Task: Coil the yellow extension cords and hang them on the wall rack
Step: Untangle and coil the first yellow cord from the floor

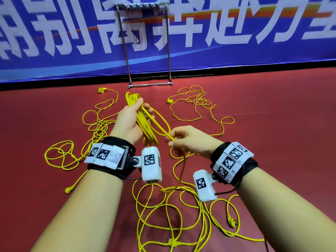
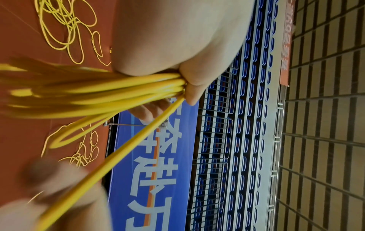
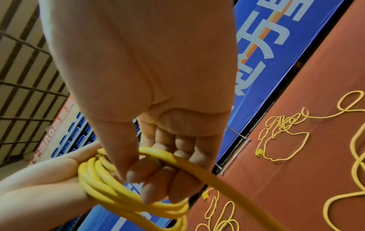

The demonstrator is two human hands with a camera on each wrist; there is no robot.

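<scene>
Yellow cord bundle [image 1: 145,124] sits in our left hand [image 1: 130,119], several loops gathered side by side, fingers and thumb wrapped round them. Left wrist view shows the same: strands [image 2: 122,92] pressed together under the thumb, near part blurred.

Our right hand [image 1: 189,140] pinches a single run of the same cord [image 1: 160,128] between thumb and fingertips, just beside the bundle's lower end. Right wrist view has the cord [image 3: 158,154] passing under the curled fingers [image 3: 146,168], with the coil [image 3: 102,184] right behind them. From that hand the cord drops to the red floor [image 1: 272,142] into a loose tangle [image 1: 172,215] below both wrists.

Metal rack [image 1: 148,44] stands against the blue banner [image 1: 236,33], straight ahead of the bundle, its foot bar on the floor. We see nothing hanging on it.

Relative to the rack:
- second cord [image 1: 196,104] lies loose on the floor just right of its foot, yellow socket block [image 1: 169,101] at the near end
- another socket block [image 1: 101,89] lies left of its foot, its lead running into the loops [image 1: 94,131] behind our left hand
- a plug end [image 1: 68,190] rests on the floor well nearer to us, left of our left forearm

Both wrists carry black straps with white marker tags.
</scene>
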